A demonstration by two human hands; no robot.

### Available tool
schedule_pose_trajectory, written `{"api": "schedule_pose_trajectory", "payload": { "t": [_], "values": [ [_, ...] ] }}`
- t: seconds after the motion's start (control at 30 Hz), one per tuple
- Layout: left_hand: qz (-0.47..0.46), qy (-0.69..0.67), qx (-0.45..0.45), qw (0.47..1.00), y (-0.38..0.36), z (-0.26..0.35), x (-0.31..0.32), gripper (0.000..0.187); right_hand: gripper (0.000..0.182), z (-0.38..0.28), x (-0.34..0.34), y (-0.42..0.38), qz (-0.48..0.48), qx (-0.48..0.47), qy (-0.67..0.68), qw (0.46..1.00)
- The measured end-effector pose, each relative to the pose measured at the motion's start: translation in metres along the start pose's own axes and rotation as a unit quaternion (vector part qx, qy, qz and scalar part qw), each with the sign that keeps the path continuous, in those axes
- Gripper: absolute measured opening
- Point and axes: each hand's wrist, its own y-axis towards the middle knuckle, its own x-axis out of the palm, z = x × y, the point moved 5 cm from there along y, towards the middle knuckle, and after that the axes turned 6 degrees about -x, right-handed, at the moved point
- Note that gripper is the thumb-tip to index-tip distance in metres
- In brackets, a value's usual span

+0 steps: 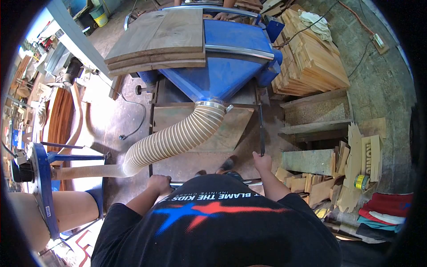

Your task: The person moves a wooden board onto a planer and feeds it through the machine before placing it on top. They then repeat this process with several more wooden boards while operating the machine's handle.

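My left hand (pixel 159 184) is closed at the left end of a metal crossbar (pixel 176 183), in front of my waist. Further right, my right hand (pixel 262 161) is closed around the near end of a dark bar (pixel 261 131) that runs forward to the machine. Ahead stands a blue woodworking machine (pixel 238 35), with a funnel-shaped hood facing me. A ribbed hose (pixel 173 141) is clamped to the hood and curves down to the left. Wide wooden boards (pixel 160 35) lie stacked on top of the machine. My black shirt covers part of the crossbar.
Another person's hand (pixel 221 16) is at the machine's far side. Stacked planks (pixel 307 58) stand at right, above a wooden box (pixel 318 111) and offcuts (pixel 320 189). At left are a blue-framed dust collector (pixel 42 191) and a loose cable (pixel 141 118) on the floor.
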Motion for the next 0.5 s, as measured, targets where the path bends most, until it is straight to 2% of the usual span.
{"api": "schedule_pose_trajectory", "payload": {
  "t": [0.5],
  "values": [
    [-0.004,-0.005,-0.009,1.0,0.002,-0.002,0.003,0.054,0.043,-0.008,-0.006,-0.005,0.01,-0.002,-0.01,1.0]
  ]
}}
